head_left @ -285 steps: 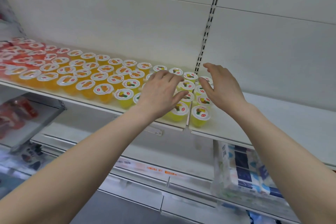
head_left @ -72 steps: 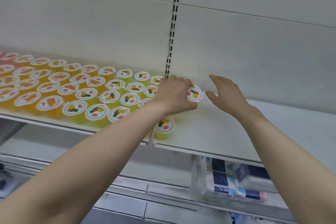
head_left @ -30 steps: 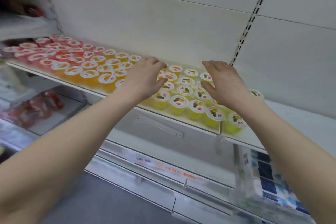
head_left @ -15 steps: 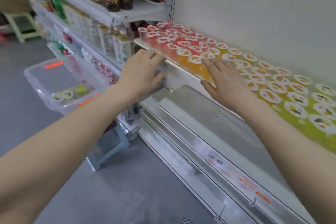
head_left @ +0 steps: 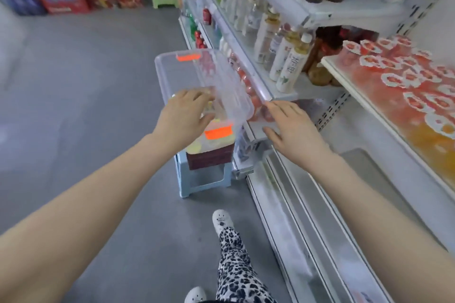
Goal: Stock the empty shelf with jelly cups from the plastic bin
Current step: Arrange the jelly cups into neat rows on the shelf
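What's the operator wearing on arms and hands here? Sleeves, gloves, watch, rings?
No gloves on the left hand or right hand, and no watch or bracelet at either wrist. The left forearm and right forearm are bare to the frame edge, with no sleeve showing. Rings: too blurred to tell.

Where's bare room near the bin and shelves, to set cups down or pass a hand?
Free: the lower shelf under the jelly cups, bare where it shows; the far half of the plastic bin, beyond the left hand; grey floor left of the stool. Crowded: where the jelly cups stand, and the bottles beside them.
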Action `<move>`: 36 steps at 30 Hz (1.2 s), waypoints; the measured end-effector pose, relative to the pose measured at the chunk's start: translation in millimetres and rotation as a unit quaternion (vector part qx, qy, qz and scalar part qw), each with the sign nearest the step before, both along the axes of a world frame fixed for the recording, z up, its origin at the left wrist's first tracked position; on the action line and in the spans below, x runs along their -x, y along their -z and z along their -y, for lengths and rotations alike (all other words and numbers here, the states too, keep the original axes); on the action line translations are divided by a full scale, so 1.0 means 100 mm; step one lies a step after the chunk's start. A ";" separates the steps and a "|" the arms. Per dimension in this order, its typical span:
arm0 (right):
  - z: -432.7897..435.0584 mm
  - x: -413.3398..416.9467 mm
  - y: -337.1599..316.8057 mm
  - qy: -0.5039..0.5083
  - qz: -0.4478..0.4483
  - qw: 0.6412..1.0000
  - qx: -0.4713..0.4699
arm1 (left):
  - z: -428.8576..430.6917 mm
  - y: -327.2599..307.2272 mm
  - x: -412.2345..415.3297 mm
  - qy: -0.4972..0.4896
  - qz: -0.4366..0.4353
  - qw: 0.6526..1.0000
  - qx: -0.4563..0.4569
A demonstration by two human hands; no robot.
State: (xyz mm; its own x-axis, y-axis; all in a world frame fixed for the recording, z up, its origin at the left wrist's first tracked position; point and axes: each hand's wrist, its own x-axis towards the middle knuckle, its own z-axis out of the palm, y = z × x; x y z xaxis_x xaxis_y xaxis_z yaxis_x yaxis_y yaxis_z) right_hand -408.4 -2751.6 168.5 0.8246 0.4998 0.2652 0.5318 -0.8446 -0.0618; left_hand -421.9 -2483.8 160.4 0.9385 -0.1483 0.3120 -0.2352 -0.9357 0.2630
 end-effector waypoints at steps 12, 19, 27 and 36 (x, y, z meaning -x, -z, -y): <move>-1.04 -2.06 1.12 -0.121 -0.245 0.957 0.093 | -0.71 1.05 -1.22 -0.113 -0.124 0.986 0.015; -1.62 -2.69 1.94 -0.098 -0.373 0.884 0.263 | -0.81 1.45 -1.47 -0.100 -0.104 0.990 -0.005; -1.77 -2.77 2.20 -0.061 -0.446 0.836 0.315 | -0.83 1.48 -1.46 -0.094 -0.087 0.992 -0.008; -1.53 -2.85 1.28 -0.183 -0.168 0.947 0.202 | -0.63 1.43 -1.61 -0.023 -0.134 0.982 -0.127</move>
